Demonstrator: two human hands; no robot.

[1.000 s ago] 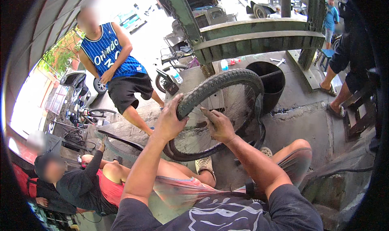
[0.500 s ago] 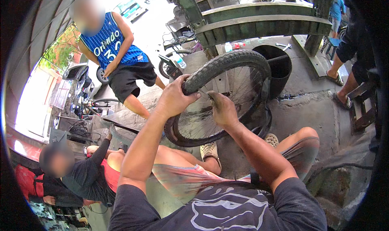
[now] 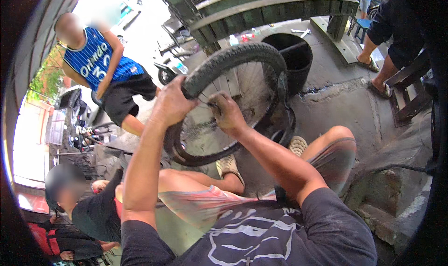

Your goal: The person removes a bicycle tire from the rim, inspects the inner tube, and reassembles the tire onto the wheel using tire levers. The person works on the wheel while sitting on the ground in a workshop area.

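A bicycle wheel (image 3: pixel 275 63) with a black knobby tyre stands tilted in front of me, above my feet. My left hand (image 3: pixel 173 102) is closed around the tyre at its upper left, thumb on the inner side. Inside the wheel, in front of the spokes, my right hand (image 3: pixel 227 113) has its fingers curled close to the rim. Whatever is in those fingers is too small or hidden to name. A slack loop of dark rubber (image 3: pixel 290 121) hangs at the wheel's right side.
Behind the wheel stands a black bucket (image 3: pixel 305 72). Beyond it lie a wrench (image 3: pixel 301 32) and a clear bottle (image 3: pixel 234 40), near a green metal bench (image 3: pixel 280 16). A person in a blue jersey (image 3: pixel 95 56) stands at left; another person (image 3: pixel 100 198) sits below. Someone's legs (image 3: pixel 396 51) are at right.
The whole view has shifted, so wheel, hands and surroundings sit farther left. My left hand keeps its hold on the tyre. My right hand stays curled near the rim, turned slightly.
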